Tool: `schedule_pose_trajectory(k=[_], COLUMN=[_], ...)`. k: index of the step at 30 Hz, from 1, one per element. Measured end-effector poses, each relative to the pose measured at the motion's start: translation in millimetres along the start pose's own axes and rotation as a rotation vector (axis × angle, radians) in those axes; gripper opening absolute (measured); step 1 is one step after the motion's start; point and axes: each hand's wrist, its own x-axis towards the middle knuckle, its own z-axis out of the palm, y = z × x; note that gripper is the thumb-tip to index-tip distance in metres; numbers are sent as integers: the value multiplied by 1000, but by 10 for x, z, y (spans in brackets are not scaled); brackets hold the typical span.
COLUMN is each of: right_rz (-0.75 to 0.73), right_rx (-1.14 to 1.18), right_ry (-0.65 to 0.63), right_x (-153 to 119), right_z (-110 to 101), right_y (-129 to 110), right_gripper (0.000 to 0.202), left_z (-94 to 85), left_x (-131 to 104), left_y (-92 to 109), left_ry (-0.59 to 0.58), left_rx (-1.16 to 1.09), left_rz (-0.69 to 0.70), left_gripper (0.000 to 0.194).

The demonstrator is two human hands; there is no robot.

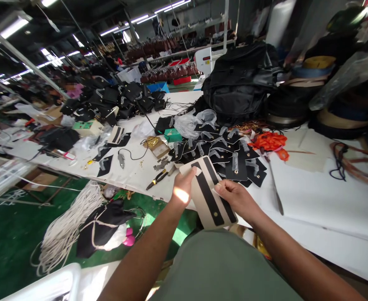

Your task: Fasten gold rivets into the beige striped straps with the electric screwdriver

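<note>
A beige panel with black stripes (pixel 206 196) is held between my two hands, tilted over the table's front edge. My left hand (pixel 184 187) grips its left side, the thumb on its face near the top. My right hand (pixel 236 196) pinches its right edge. A small brass-coloured stud shows low on the middle stripe. Just behind the panel lie several black pieces with clear plastic-wrapped tabs (pixel 217 155). Pliers (pixel 157 179) with dark and yellow handles rest to the left of the panel.
On the white table (pixel 312 196) are a large black bag (pixel 238 83), orange material (pixel 270 141), a long metal tool (pixel 274 186), an open box of gold-coloured parts (pixel 155 146) and piled black pouches (pixel 108 98). Coiled white cord (pixel 72 221) lies on the green floor.
</note>
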Motion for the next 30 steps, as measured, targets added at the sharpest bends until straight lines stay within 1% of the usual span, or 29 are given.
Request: schedule_pose_trajectory(k=[2,4,5,7,9,10,12,13,14,16,17,18,19,20,22,23,24,27,30], right_rz=[48,20,-1,-43,-87,-109,-179,-227,-276,-349,-352,-325,-280,-224,-114,-76,-52,-24,-4], right_rx=[62,74,73,54,21,-1,-52,-81,-113,-179,-202,-215,-214,-199,-146,-121,-103,-77,-66], right_ry=[70,170,205,238,234,226,231,262,319,471,525,536,505,440,292,246,225,226,230], right_x=[-11,-5,7,41,84,107,149,165,175,166,146,115,77,36,-37,-62,-76,-59,-1], right_z=[28,40,39,27,13,5,-22,-46,-78,-159,-199,-232,-251,-255,-213,-175,-134,-45,-51], right_y=[10,5,1,-5,-11,-14,-22,-28,-35,-53,-63,-71,-76,-78,-65,-51,-34,29,80], right_gripper=[43,43,42,41,41,40,38,37,36,35,35,37,39,41,47,49,51,53,52], left_z=[-7,-32,-47,-70,-75,-69,-45,-30,-16,11,25,40,60,85,149,185,221,307,349], left_x=[-90,-224,-301,-450,-562,-597,-621,-614,-597,-548,-522,-497,-476,-459,-437,-430,-426,-419,-417], left_y=[-21,-42,-55,-90,-129,-147,-174,-180,-182,-171,-160,-147,-132,-116,-88,-78,-72,-81,-109], left_ry=[-52,-74,-96,-186,-298,-322,-287,-255,-221,-150,-117,-86,-59,-45,-37,-37,-37,-37,-62], left_rx=[-1,9,13,0,-28,-36,-34,-30,-26,-21,-16,-9,-2,3,2,-2,-6,-4,54], left_rz=[15,20,-13,-144,-270,-296,-271,-238,-200,-133,-109,-91,-74,-59,-29,-19,-15,-6,-11], left_gripper=[55,54,51,46,46,47,48,49,51,54,56,57,58,59,62,64,66,67,62])
